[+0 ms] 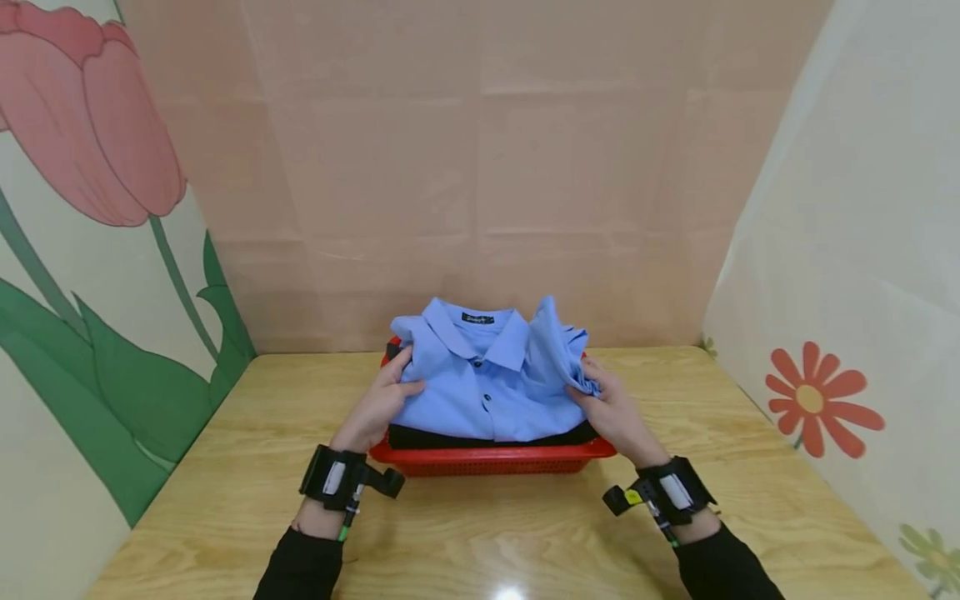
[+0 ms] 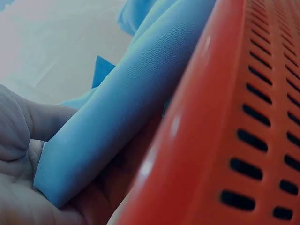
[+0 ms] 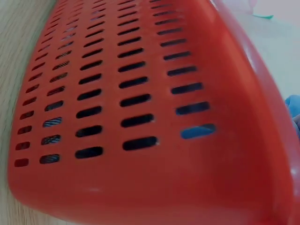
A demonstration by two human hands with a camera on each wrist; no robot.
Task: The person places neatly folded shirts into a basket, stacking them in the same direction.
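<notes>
A light blue collared shirt [image 1: 457,379] with dark buttons lies folded on dark cloth [image 1: 435,437] in a red plastic basket [image 1: 491,460]. My left hand [image 1: 378,408] holds the shirt's left side, thumb on top. In the left wrist view the fingers pass under the folded shirt edge [image 2: 112,117], beside the basket wall [image 2: 269,122]. On the other side, my right hand [image 1: 618,417] pinches a bunched part of the shirt, where the fabric stands up beside the collar. Perforated basket wall [image 3: 136,93] fills most of the right wrist view and hides that hand's grip.
The basket stands on a light wood table [image 1: 442,533], near its back edge. Behind it rises a pinkish-brown paper-like backdrop [image 1: 480,167]. Side panels carry a painted tulip [image 1: 97,125] on the left and a red flower [image 1: 810,400] on the right.
</notes>
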